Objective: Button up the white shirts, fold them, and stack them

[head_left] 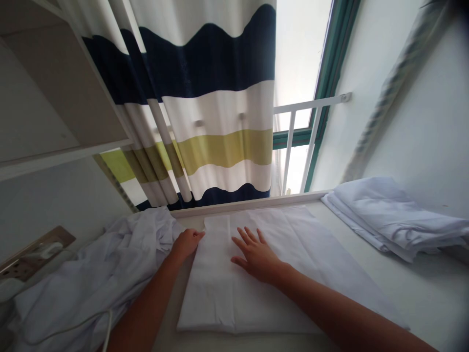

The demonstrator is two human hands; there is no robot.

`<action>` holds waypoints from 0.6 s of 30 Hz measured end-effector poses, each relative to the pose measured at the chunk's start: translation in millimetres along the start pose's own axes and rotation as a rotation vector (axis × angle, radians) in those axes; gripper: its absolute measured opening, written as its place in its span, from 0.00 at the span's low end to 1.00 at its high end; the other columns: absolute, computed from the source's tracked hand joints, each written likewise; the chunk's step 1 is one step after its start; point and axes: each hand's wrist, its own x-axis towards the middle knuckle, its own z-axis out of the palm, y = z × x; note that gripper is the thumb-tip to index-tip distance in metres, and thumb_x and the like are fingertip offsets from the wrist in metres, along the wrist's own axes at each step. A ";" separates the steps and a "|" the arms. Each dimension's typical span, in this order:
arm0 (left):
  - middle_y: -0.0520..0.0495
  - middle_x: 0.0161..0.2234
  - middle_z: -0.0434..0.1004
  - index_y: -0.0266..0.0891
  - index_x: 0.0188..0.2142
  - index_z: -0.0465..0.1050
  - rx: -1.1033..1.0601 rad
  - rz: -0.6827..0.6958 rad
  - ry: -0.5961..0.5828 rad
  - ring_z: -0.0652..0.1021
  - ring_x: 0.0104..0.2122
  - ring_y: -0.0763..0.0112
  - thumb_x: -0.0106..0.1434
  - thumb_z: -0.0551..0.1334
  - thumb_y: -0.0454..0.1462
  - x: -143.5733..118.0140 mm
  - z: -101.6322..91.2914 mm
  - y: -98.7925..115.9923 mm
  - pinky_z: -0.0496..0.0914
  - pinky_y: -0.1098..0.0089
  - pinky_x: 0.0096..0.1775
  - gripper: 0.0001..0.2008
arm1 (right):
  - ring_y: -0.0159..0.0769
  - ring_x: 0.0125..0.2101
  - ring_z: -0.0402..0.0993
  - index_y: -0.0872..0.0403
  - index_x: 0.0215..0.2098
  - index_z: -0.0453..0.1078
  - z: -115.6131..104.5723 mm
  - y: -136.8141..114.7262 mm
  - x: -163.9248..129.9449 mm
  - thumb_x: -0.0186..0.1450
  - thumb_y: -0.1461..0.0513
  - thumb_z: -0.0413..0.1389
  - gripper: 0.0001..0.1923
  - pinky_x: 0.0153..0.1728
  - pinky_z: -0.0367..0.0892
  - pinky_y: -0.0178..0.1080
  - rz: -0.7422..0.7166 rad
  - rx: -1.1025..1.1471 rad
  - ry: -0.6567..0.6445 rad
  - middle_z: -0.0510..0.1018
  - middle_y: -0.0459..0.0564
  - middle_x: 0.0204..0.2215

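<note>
A white cloth (267, 303), folded into flat layers, lies spread on the white desk top in front of me. At its far left corner my left hand (188, 242) is closed, thumb and forefinger pinching the cloth's edge. My right hand (254, 254) rests palm down on the cloth's middle, its fingers spread. Faint creases run along the cloth near both hands. Left of my left arm lies a crumpled heap of white cloth (106, 259).
A stack of folded white cloth (388, 215) sits at the right by the wall. At the left are a wall socket (32, 252) with plugs and a white cable (80, 320). Behind the desk hang a striped curtain (220, 112) and a white railing (311, 105). A shelf (66, 156) juts out upper left.
</note>
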 end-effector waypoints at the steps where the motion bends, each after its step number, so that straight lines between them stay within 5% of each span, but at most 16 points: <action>1: 0.42 0.34 0.82 0.38 0.32 0.76 -0.011 -0.007 -0.009 0.80 0.38 0.58 0.65 0.59 0.52 4.9 3.6 3.4 0.68 0.66 0.39 0.20 | 0.55 0.72 0.34 0.48 0.71 0.53 0.9 -5.9 -1.3 0.71 0.40 0.42 0.37 0.68 0.28 0.62 -0.016 0.009 -0.017 0.45 0.56 0.73; 7: 0.46 0.37 0.79 0.35 0.37 0.74 -0.028 -0.060 -0.023 0.78 0.37 0.66 0.67 0.62 0.47 14.7 7.3 4.3 0.71 0.62 0.43 0.15 | 0.56 0.72 0.32 0.48 0.71 0.53 -2.1 -6.9 -5.7 0.71 0.41 0.44 0.37 0.67 0.28 0.63 -0.013 0.009 -0.027 0.44 0.56 0.74; 14: 0.39 0.34 0.82 0.40 0.31 0.73 0.019 -0.142 -0.036 0.81 0.40 0.52 0.62 0.61 0.50 -1.6 -6.8 3.4 0.69 0.65 0.37 0.16 | 0.60 0.72 0.33 0.55 0.72 0.50 6.7 2.6 -10.3 0.69 0.40 0.46 0.42 0.67 0.30 0.64 0.065 -0.010 -0.086 0.43 0.63 0.73; 18: 0.38 0.27 0.81 0.38 0.30 0.75 -0.034 -0.148 -0.148 0.82 0.32 0.50 0.58 0.62 0.55 -7.3 -11.3 14.6 0.71 0.63 0.30 0.22 | 0.59 0.72 0.30 0.62 0.73 0.44 15.9 -1.8 -10.1 0.68 0.35 0.39 0.50 0.68 0.29 0.61 0.065 -0.008 -0.033 0.39 0.68 0.72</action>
